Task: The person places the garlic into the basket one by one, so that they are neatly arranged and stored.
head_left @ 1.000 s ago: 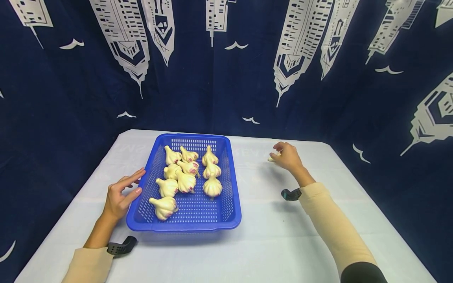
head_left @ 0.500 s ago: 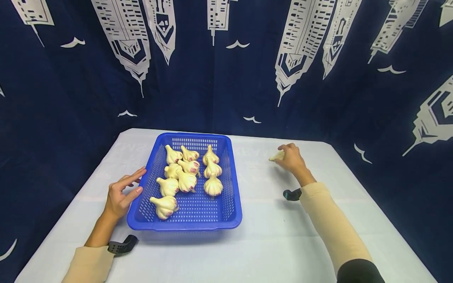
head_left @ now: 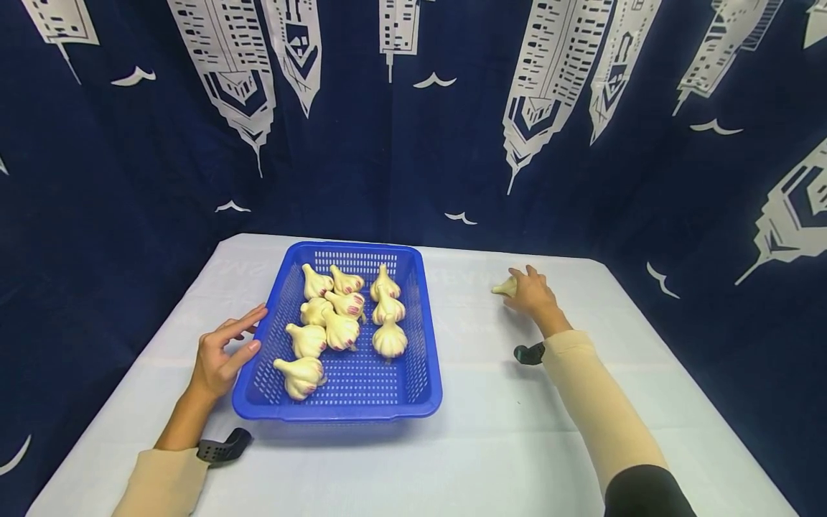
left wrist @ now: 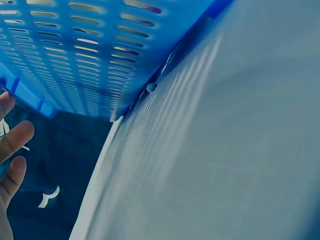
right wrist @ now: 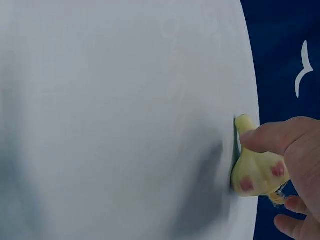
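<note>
My right hand [head_left: 531, 294] is over a single garlic bulb [head_left: 506, 287] on the white table, right of the basket, its fingers spread and lifted. In the right wrist view the thumb [right wrist: 260, 140] overlaps the neck of the pink-marked garlic bulb [right wrist: 257, 172], while other fingertips [right wrist: 287, 225] stand apart below its roots. My left hand [head_left: 220, 355] rests its extended fingers against the left rim of a blue plastic basket [head_left: 431, 373]. Several garlic bulbs [head_left: 341, 330] lie inside. In the left wrist view the left fingers [left wrist: 17, 137] are beside the basket's slotted wall [left wrist: 95, 60].
A white cloth covers the table [head_left: 491, 445]. Its far edge meets a dark blue curtain [head_left: 388, 158] with white building prints. Black wrist cameras sit under the left wrist [head_left: 225, 446] and the right wrist [head_left: 530, 353].
The right hand's fingers have spread and lifted, and more of the lone garlic bulb shows beside them. The left hand and basket have kept their places.
</note>
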### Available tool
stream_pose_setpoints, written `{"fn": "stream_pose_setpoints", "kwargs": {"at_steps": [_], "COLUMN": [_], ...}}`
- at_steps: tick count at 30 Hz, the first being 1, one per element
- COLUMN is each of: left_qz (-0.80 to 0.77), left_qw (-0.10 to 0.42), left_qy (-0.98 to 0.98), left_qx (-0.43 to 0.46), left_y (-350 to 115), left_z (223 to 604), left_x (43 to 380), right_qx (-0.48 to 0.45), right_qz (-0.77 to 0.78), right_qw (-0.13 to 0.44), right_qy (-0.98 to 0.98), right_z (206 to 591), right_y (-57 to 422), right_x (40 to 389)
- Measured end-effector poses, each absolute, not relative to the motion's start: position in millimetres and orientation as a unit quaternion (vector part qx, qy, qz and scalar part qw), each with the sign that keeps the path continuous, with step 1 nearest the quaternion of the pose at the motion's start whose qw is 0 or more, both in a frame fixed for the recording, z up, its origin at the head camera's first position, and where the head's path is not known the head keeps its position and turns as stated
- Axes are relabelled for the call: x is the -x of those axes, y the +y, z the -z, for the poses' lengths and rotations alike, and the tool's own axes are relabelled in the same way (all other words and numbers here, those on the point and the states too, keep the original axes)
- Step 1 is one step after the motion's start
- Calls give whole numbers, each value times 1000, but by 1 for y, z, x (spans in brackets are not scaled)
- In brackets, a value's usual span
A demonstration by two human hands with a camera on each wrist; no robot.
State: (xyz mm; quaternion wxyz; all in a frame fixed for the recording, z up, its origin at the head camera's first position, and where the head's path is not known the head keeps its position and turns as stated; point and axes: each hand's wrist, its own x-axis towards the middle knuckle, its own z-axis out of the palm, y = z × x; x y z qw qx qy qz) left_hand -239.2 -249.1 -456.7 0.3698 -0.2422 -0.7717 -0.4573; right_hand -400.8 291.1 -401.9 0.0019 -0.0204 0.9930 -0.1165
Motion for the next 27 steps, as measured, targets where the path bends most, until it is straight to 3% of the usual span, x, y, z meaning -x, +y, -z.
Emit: {"fn": "stream_pose_setpoints", "kwargs": {"at_steps": [17, 27], "left_qz": [461, 456], "left_qw": [381, 362], "left_qy": [-766, -773], "left_qx": [235, 253], "left_y": [-246, -247], "left_z": [456, 451], "left_x": [238, 235], "right_qx": [27, 29], "right_qz": [133, 133], "right_qw": [-16, -32], "right_qy": [991, 990], "right_z": [410, 411], "right_y": [300, 300], "right_x": [399, 399]}}
